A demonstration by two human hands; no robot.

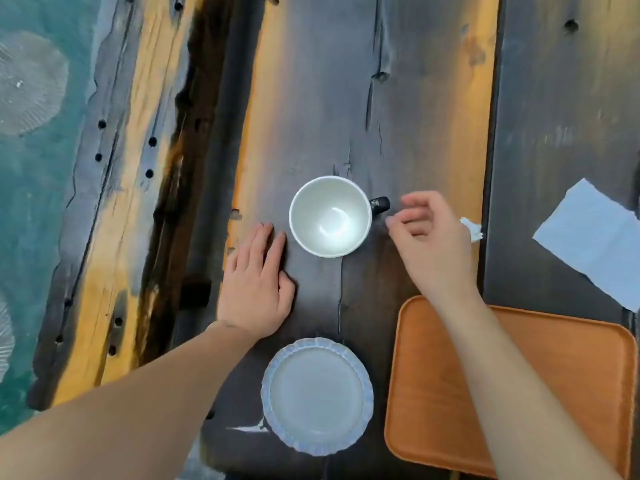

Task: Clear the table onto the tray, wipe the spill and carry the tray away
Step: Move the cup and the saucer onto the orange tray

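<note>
An empty white cup [329, 216] with a dark handle pointing right stands upright on the dark wooden table [311, 98]. My right hand [433, 244] hovers just right of the handle, fingers curled and apart, holding nothing. My left hand [258, 289] lies flat on the table just left of and below the cup. A pale blue scalloped saucer [317, 396] sits near the front edge. An orange-brown tray [540, 375] lies at the lower right, partly under my right forearm. A white napkin [592, 240] rests at the right.
A small crumpled bit of white tissue [471, 229] shows behind my right hand. A white smear [249, 428] marks the table left of the saucer. The table's rough left edge drops off to a teal floor [38, 202].
</note>
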